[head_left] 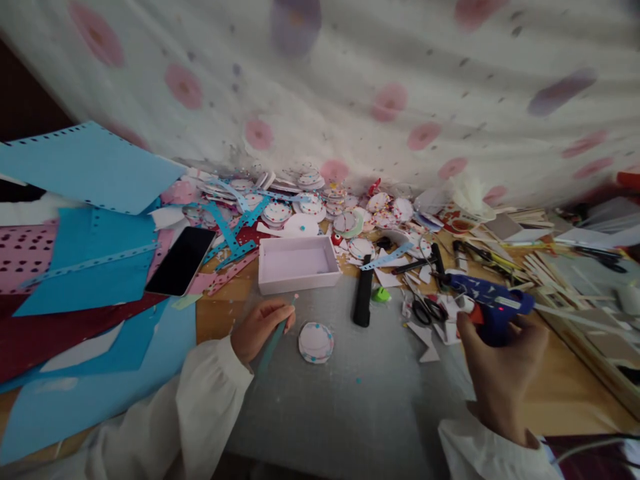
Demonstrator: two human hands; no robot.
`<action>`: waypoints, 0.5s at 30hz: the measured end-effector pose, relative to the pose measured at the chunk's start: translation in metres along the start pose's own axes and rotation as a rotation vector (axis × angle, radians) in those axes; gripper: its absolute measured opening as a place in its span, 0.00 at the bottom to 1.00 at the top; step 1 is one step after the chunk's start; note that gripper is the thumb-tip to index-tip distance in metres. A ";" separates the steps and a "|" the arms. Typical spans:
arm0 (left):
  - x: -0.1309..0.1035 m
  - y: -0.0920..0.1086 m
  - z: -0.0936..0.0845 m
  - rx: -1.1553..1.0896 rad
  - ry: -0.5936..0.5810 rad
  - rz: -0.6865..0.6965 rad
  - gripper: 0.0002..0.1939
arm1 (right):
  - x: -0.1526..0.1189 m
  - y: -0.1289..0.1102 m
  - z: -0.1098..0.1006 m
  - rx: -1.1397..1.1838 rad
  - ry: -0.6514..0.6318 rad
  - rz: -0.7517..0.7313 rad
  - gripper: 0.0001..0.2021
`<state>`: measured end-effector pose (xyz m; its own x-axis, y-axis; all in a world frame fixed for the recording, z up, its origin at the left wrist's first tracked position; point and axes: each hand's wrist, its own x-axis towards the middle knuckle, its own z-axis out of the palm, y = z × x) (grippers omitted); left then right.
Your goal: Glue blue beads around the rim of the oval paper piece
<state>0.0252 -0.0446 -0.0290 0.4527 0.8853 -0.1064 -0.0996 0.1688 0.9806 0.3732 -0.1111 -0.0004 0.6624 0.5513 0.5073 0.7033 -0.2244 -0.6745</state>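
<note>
My left hand (264, 327) pinches a thin blue-green strip (271, 347) above the grey mat (350, 413). Just right of it, a round white piece (316, 343) with blue dots around its edge lies on the mat. At the right, my right hand (503, 363) has its fingers around the lower part of a dark blue glue gun (493, 300), whose small red light shows. The gun's nozzle points left, over scissors (429, 309) and paper scraps. A white open box (299, 264) stands behind the round piece.
Many round dotted pieces (277, 212) are heaped along the floral curtain (320, 80). A phone (181, 261) and blue sheets (100, 253) lie left. A black-handled tool (363, 293) and green item (381, 295) are mid-mat; wooden sticks (555, 287) lie right.
</note>
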 end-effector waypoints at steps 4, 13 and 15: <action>-0.001 0.001 0.000 0.014 -0.023 -0.024 0.20 | -0.017 -0.049 0.031 0.329 -0.076 -0.078 0.24; -0.001 0.002 -0.003 0.044 -0.092 -0.035 0.21 | -0.080 -0.078 0.079 0.476 -0.389 -0.227 0.17; -0.001 0.002 -0.004 0.040 -0.115 -0.035 0.21 | -0.082 -0.072 0.079 0.462 -0.399 -0.218 0.18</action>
<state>0.0209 -0.0438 -0.0279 0.5545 0.8231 -0.1230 -0.0475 0.1789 0.9827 0.2479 -0.0762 -0.0354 0.3076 0.8214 0.4803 0.5682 0.2464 -0.7852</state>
